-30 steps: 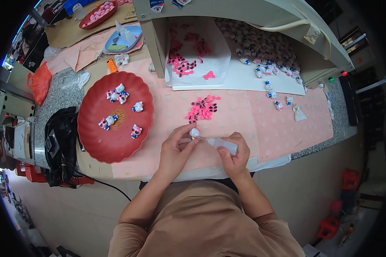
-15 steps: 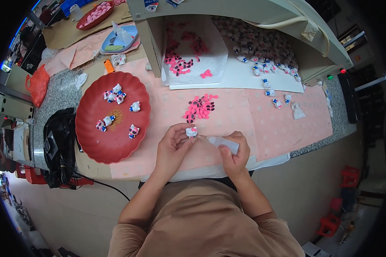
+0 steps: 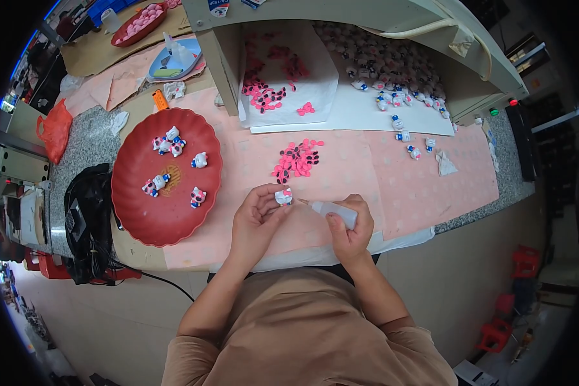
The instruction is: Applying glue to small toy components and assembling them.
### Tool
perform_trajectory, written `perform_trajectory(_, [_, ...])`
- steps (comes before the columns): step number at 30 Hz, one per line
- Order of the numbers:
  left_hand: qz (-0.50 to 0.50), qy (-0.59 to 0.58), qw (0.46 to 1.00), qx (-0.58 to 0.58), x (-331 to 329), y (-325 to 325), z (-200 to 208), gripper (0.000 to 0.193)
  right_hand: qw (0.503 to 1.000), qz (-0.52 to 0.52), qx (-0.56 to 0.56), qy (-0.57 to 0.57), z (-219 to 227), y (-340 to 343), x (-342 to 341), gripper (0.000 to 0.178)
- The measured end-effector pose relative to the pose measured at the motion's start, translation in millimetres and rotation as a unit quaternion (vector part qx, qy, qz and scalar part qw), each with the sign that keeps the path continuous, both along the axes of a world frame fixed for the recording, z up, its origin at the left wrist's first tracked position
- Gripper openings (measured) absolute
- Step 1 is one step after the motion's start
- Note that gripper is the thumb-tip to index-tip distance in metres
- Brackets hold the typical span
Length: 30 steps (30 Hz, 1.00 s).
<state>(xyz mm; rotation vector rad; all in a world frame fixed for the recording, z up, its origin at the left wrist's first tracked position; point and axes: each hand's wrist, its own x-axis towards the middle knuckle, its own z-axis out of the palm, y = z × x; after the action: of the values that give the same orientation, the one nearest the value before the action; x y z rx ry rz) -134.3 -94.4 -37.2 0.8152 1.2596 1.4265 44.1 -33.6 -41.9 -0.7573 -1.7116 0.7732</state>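
Between thumb and fingers, my left hand (image 3: 261, 212) pinches a small white figurine (image 3: 284, 197) with pink and blue touches. My right hand (image 3: 354, 231) is wrapped round a translucent squeeze bottle (image 3: 336, 213), its thin nozzle pointing left at the figurine, a small gap away. Just beyond my hands lies a loose pile of small pink and black oval pieces (image 3: 296, 161) on the pink table covering. To the left, a red scalloped tray (image 3: 135, 209) holds several finished-looking figurines (image 3: 198, 197), some with pink and black faces.
A grey shelf box (image 3: 224, 71) stands at the back, with a heap of figurines (image 3: 392, 61) and more pink pieces (image 3: 264, 96) on white sheets inside. At the far left are a blue tray (image 3: 193, 46), an orange tool (image 3: 160, 100) and a black bag (image 3: 87, 222).
The figurine in my left hand has turned slightly and shifted a little left. The bottle's nozzle has drawn back a little from it. My view has shifted slightly.
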Motion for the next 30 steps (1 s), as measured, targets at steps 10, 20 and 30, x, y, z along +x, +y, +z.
perform_trajectory(10, [0.012, -0.002, 1.0, -0.009, 0.1, -0.6, -2.2, 0.04, 0.999, 0.027, -0.046, -0.006, -0.2, -1.1, 0.1, 0.019])
perform_trajectory(20, [0.063, -0.073, 0.995, -0.012, -20.8, -10.9, 3.9, 0.043, 0.978, 0.032, -0.158, -0.132, 28.9, 43.9, -15.8, 0.018])
perform_trajectory(30, [0.056, -0.099, 0.993, 0.019, -22.1, -11.0, -2.8, 0.046, 0.958, 0.069, -0.076, -0.267, 26.4, 56.6, -19.4, 0.013])
